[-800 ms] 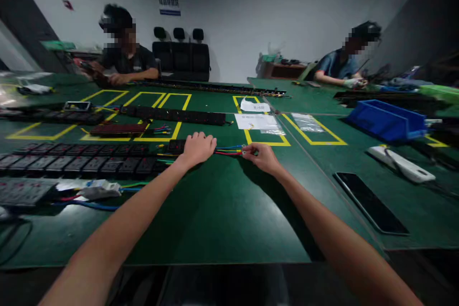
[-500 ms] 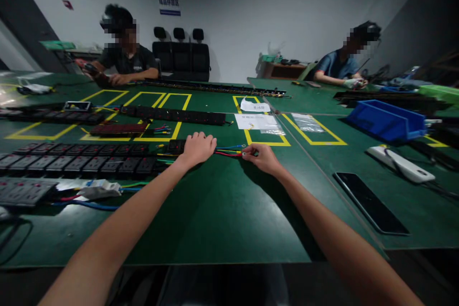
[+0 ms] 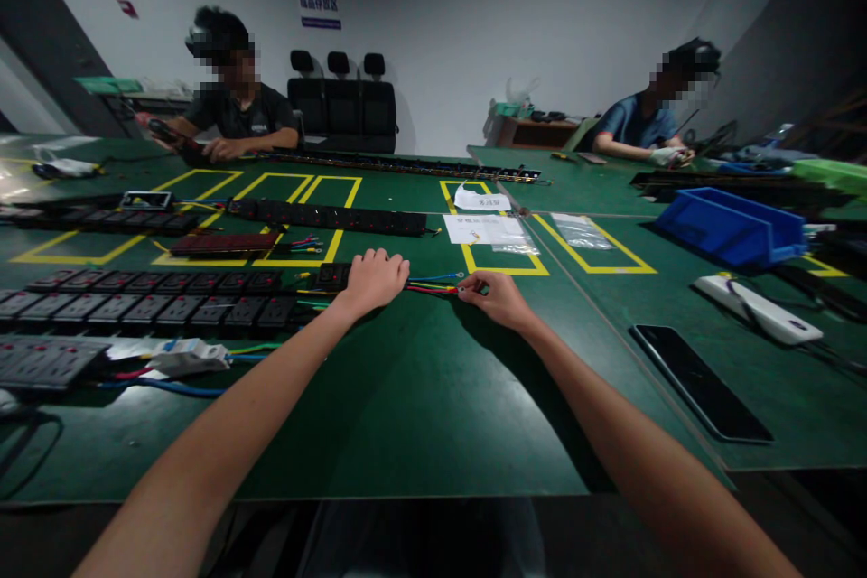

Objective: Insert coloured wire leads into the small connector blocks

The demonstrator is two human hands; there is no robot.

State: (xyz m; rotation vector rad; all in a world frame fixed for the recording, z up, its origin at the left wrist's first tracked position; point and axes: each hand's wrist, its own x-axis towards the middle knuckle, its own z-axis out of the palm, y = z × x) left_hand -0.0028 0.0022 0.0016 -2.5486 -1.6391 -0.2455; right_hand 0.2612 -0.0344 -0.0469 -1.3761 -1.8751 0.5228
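Note:
My left hand [image 3: 377, 278] lies over a short black socket module [image 3: 330, 275], its fingers curled across the far side and closed on it. Part of the module is hidden beneath the palm. Out of its right end run a blue wire [image 3: 433, 277] with a ring terminal, a yellow-green wire and a red wire [image 3: 428, 291]. Thumb and forefinger of my right hand [image 3: 499, 298] pinch the tip of the red wire at its terminal. The blue wire's end lies free just beyond those fingers.
Black socket strips [image 3: 155, 312] lie in rows at left, with blue and green wires. A smartphone [image 3: 701, 382], a white device [image 3: 759, 311] and a blue bin [image 3: 728, 226] are at right. Paper labels [image 3: 478, 229] lie ahead. Two co-workers sit across the table.
Both my hands stay in place, with the same grip on the module and the red wire. The left co-worker's hands and dark tool have shifted slightly.

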